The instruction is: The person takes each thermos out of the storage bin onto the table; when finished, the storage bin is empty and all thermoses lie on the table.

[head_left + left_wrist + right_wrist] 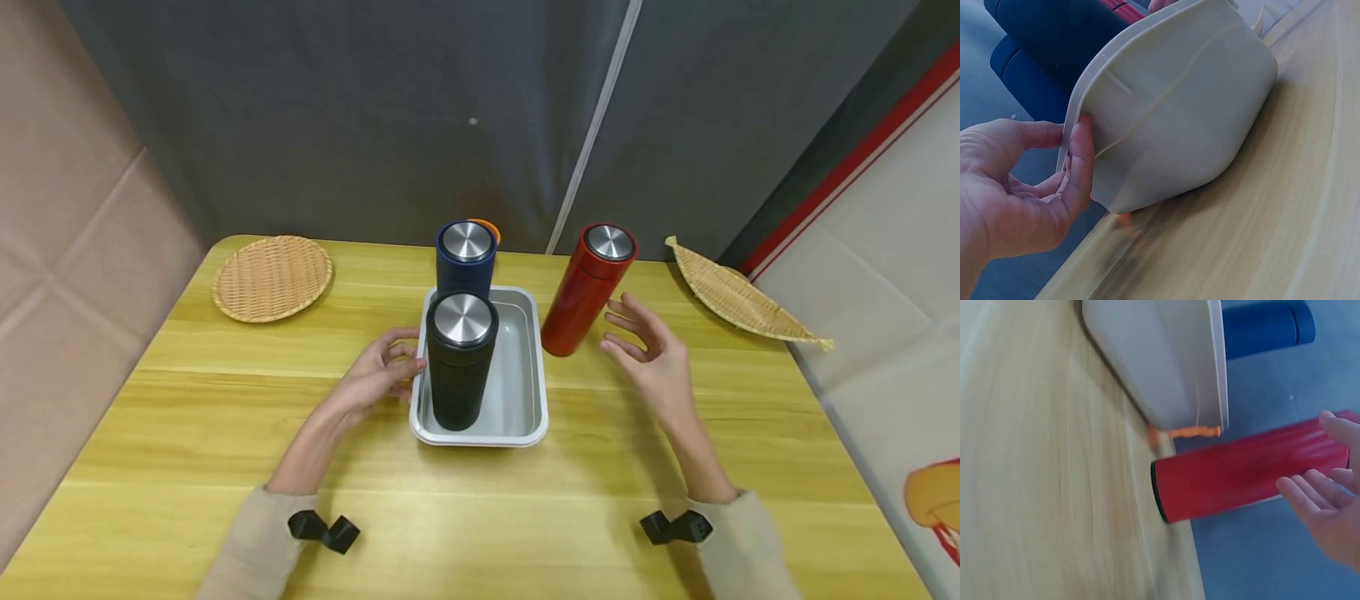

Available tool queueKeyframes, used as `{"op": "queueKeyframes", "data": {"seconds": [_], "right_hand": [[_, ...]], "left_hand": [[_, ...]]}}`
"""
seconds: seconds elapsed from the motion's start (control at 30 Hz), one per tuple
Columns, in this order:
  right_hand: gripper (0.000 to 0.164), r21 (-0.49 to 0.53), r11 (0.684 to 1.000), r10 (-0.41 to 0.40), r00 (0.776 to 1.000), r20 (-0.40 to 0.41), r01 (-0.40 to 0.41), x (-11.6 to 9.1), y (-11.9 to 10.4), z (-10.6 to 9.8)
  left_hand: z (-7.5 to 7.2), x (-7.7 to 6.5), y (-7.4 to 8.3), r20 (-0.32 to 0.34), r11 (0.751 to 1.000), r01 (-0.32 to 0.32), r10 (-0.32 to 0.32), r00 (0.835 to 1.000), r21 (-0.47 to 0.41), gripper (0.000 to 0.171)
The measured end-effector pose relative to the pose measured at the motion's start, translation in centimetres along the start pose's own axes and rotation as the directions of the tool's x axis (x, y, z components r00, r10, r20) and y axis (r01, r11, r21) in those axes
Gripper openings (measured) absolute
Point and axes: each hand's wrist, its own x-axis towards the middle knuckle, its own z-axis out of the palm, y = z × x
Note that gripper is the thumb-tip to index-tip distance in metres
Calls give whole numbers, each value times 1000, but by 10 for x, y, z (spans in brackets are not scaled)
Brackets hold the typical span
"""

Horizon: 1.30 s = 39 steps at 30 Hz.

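My left hand point(381, 367) pinches the left rim of a light grey tray point(536, 358), with thumb and fingers on either side of the edge in the left wrist view. Inside the tray, a black thermos point(459, 383) with a silver lid stands upright at the front left. Behind it is a navy blue thermos point(465, 271), its lower part hidden. Right of the tray is a red thermos point(579, 300). My right hand point(652, 350) is beside it with fingers spread and loosely bent, the fingertips close to its side in the right wrist view.
A round woven basket plate point(273, 278) lies at the back left of the wooden table point(480, 517). At the back right, a leaf-shaped woven tray point(738, 296) overlaps the table edge. Something orange point(491, 230) shows behind the blue thermos. A dark grey curtain point(337, 125) hangs behind.
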Motion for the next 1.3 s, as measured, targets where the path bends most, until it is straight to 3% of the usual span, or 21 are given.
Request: {"op": "queueKeyframes", "data": {"seconds": [0.17, 0.37, 0.8, 0.97, 1.3], "right_hand": [[66, -3, 1000, -7, 999, 38, 7, -10, -9, 14], [70, -25, 1000, 16, 990, 138, -13, -17, -16, 36], [74, -40, 996, 88, 939, 333, -80, -24, -26, 85], [78, -7, 998, 57, 941, 334, -58, -23, -29, 107], [77, -50, 998, 46, 953, 300, -33, -26, -21, 132]], "left_hand": [[0, 0, 0, 0, 1000, 2, -2, 1000, 0, 56], [0, 1, 1, -3, 1000, 4, -4, 1000, 4, 55], [1, 1, -1, -10, 1000, 2, -2, 1000, 11, 55], [0, 0, -1, -20, 1000, 4, -4, 1000, 1, 55], [0, -1, 0, 1, 1000, -11, 11, 1000, -6, 55]]}}
